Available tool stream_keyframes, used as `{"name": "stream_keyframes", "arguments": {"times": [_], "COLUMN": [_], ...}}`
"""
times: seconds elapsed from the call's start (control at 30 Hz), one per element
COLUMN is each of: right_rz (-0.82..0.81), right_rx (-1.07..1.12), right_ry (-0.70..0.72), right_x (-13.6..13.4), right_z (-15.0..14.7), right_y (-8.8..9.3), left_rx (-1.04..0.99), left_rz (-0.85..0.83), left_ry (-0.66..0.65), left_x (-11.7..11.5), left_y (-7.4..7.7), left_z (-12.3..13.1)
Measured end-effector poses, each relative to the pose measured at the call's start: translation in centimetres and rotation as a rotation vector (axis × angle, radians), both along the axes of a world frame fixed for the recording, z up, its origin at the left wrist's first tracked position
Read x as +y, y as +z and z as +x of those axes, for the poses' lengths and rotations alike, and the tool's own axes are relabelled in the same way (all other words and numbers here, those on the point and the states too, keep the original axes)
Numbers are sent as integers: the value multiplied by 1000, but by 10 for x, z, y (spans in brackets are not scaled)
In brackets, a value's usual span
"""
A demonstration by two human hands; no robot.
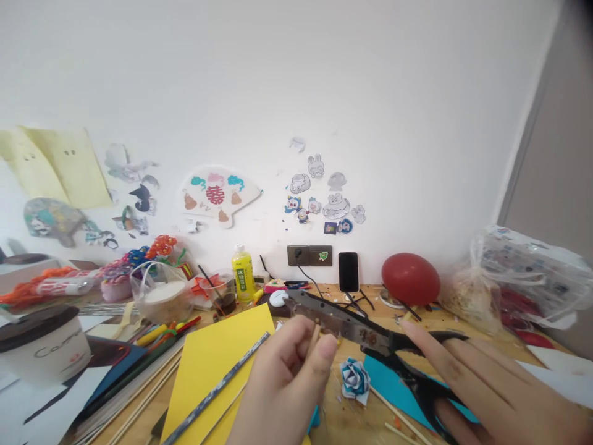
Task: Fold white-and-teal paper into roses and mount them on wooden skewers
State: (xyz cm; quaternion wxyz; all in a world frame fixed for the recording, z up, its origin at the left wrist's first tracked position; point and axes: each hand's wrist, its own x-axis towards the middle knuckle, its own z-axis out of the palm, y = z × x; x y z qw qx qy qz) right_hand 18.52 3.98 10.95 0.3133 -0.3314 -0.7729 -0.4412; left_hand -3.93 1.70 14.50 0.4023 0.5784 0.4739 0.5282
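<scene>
My left hand [290,374] is closed, thumb and forefinger pinching a thin wooden stick [314,339] that shows only as a short end. My right hand [491,383] grips black-handled scissors [365,337], its fingers at the handles. The dark blades, with rusty patches, point left and pass just behind the left fingertips; whether they touch the stick I cannot tell. Between the hands lies a blue-and-white folded paper rose [355,378]. Blue paper [386,377] is under the scissors. Left of my left hand, yellow paper [204,371] carries a grey patterned strip [217,389].
A lidded paper cup [50,346] stands at the left, near long wooden sticks [148,395]. Along the wall are a yellow drink bottle [242,275], a phone [348,272], a red balloon [411,278] and a clear plastic bag [532,278].
</scene>
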Motion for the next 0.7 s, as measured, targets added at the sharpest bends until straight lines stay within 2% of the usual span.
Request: {"name": "stream_keyframes", "arguments": {"times": [0.13,0.33,0.5,0.7], "right_rz": [-64,-110,-130,-104], "right_rx": [43,105,117,67], "right_ry": [-10,-17,-5,34], "right_x": [5,1,-3,-3], "right_z": [1,-5,-5,-5], "right_y": [-3,-1,0,6], "left_rx": [-104,-170,-18,89], "left_rz": [-18,-75,-54,32], "left_ry": [-74,-34,-149,-23], "left_x": [-2,-9,-6,-7], "left_y": [3,4,4,4], "left_z": [2,3,1,0]}}
